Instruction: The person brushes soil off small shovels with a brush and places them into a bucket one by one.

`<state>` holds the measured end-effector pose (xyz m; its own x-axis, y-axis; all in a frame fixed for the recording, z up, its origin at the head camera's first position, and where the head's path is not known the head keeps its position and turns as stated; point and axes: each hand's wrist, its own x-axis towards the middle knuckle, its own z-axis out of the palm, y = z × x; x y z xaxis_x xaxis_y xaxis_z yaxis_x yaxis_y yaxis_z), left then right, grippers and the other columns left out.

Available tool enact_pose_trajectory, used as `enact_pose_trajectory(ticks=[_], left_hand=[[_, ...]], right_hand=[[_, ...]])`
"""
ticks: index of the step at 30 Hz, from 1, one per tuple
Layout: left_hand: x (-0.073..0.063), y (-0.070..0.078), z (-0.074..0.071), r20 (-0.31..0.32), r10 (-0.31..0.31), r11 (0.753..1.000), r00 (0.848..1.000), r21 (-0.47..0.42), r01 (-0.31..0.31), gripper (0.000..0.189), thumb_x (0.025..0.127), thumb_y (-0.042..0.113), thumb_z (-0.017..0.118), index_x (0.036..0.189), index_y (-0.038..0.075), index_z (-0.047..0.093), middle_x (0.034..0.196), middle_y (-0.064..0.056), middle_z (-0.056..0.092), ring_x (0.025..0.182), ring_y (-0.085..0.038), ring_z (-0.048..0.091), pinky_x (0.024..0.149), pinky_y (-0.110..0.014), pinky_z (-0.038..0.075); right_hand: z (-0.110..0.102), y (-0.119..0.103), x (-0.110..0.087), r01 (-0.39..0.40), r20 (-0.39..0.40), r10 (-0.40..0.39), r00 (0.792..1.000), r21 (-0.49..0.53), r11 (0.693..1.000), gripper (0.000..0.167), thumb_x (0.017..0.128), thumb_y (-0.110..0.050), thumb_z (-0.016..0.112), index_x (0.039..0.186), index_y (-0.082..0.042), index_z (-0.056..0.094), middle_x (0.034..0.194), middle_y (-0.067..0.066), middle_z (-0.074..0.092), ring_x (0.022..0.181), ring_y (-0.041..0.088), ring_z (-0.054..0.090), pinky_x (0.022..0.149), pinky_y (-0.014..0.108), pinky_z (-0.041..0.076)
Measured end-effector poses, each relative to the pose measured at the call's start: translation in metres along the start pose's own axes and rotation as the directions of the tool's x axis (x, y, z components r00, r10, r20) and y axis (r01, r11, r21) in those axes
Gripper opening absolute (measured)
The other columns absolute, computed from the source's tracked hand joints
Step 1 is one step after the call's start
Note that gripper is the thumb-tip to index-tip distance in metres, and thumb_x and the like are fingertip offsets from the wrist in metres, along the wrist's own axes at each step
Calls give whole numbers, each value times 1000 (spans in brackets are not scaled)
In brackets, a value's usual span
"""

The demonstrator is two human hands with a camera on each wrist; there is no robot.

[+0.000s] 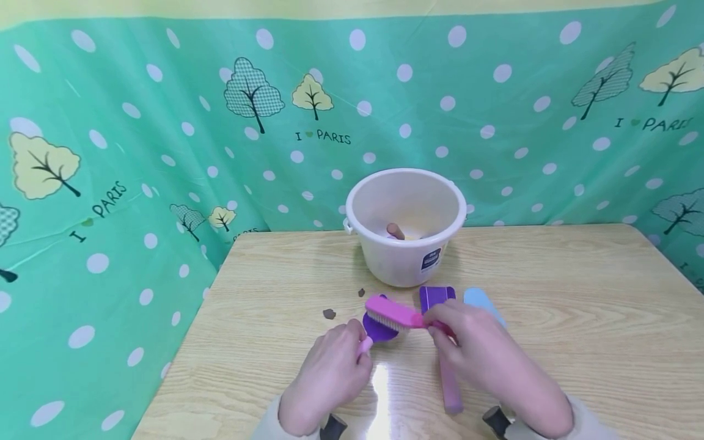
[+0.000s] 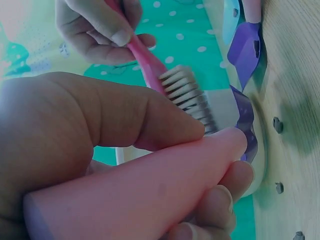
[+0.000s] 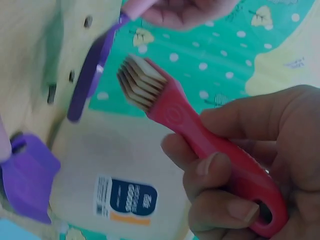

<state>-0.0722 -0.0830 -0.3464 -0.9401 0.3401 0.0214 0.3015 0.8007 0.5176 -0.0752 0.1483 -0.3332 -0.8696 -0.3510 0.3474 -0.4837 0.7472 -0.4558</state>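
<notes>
My left hand (image 1: 332,370) grips the pink handle (image 2: 135,187) of a small trowel, fingers curled round it. Its purple blade (image 1: 378,330) is held over the table, seen nearly edge-on in the right wrist view. In my right hand (image 1: 475,339) is a pink brush (image 3: 215,155), held by its handle. The pale bristles (image 3: 140,82) point down and overlap the purple blade in the head view. Dark crumbs (image 1: 329,313) lie on the wooden table (image 1: 264,330) beyond the left hand.
At the back of the table stands a white bucket (image 1: 379,256) with a brown stick-like piece (image 1: 395,231) inside. A second shovel, purple-bladed (image 1: 437,296) and pink-handled (image 1: 451,385), lies partly under my right hand beside a light-blue object (image 1: 481,300). A green dotted curtain (image 1: 330,183) hangs behind.
</notes>
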Motion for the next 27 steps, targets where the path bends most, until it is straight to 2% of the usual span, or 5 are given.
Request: enact_pose_trajectory(ticks=[3,5,8,13,27], left_hand=[[0,0,0,-6,-2,1000,1000,10,2,12,76,4,61,86,7,56,69,3,47,52,-9,43,45,-22,38],[1,0,1,-8,3,1000,1000,14,-3,11,76,4,62,86,7,56,69,3,47,52,-9,43,45,-22,38],[1,0,1,-9,10,1000,1000,15,-10,11,76,5,62,86,7,57,70,3,48,52,-9,43,46,-22,38],[0,0,1,-5,11,1000,1000,3,-11,12,76,4,61,87,6,58,71,3,49,52,-8,44,46,-22,39],[-2,4,0,20,-3,999,1000,-41,4,16,76,4,61,91,5,59,73,3,51,50,-8,44,43,-22,40]], right_hand=[[2,-5,-1,-64,95,64,993,0,998,19,81,-6,71,93,-21,70,84,-15,62,69,-1,51,61,19,47],[2,-6,-1,-92,118,94,988,-20,996,19,81,-7,71,93,-22,70,83,-15,61,69,-1,51,61,21,46],[2,-4,-2,-114,106,119,987,-51,992,19,81,-6,71,91,-22,70,80,-15,59,66,1,49,60,21,45],[2,1,-1,-106,67,112,991,-89,990,19,79,-5,72,89,-21,69,76,-14,54,63,3,45,56,21,42],[-1,9,-1,-153,19,158,987,-142,978,19,78,-5,72,89,-19,69,75,-12,53,65,8,45,51,24,39]])
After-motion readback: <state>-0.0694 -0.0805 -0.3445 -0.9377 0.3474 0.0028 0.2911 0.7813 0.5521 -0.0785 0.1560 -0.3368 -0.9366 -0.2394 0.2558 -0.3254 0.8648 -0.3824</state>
